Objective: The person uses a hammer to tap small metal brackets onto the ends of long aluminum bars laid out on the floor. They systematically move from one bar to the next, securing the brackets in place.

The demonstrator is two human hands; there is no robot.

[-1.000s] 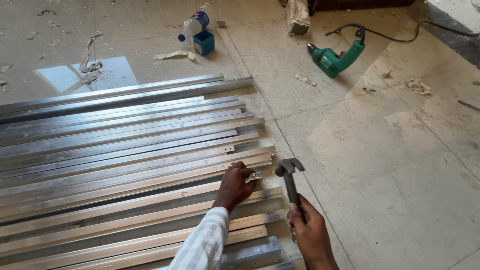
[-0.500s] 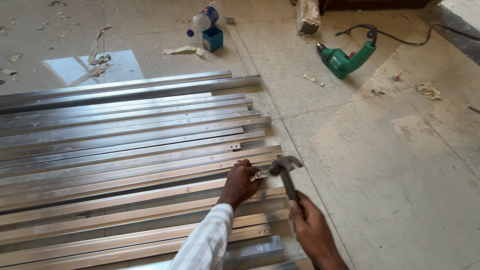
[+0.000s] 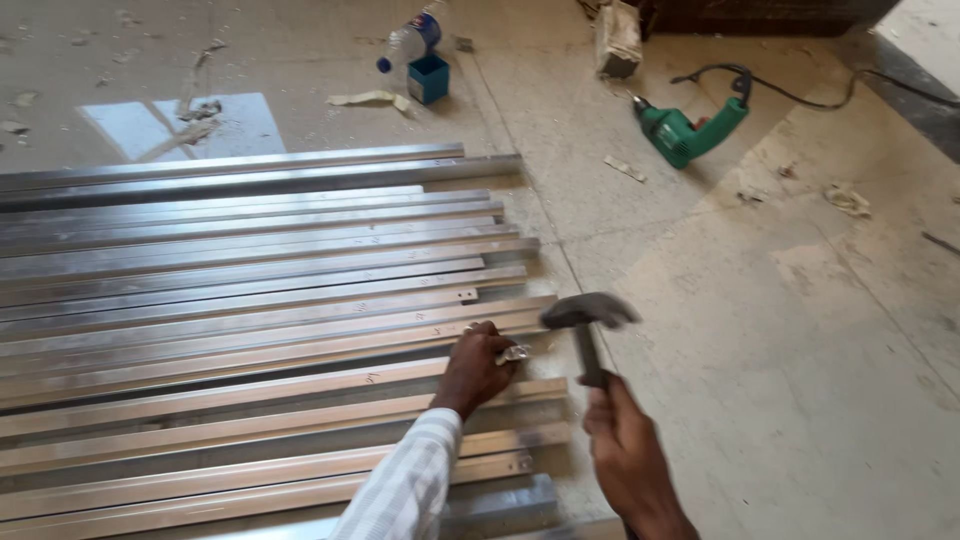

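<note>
Gripping a dark-handled steel claw hammer [image 3: 585, 330], the right hand [image 3: 625, 455] holds it raised just above the rail ends. Left hand [image 3: 475, 370] pinches a small silvery metal piece [image 3: 514, 353] against the long aluminium channel rails [image 3: 250, 310] on the floor. Farther off: green power drill [image 3: 690, 130], blue box [image 3: 428, 78], clear plastic bottle [image 3: 410, 42].

free: bare floor [image 3: 800, 350] right | blocked: aluminium bars [image 3: 250, 290] left; green drill [image 3: 690, 130] far
</note>
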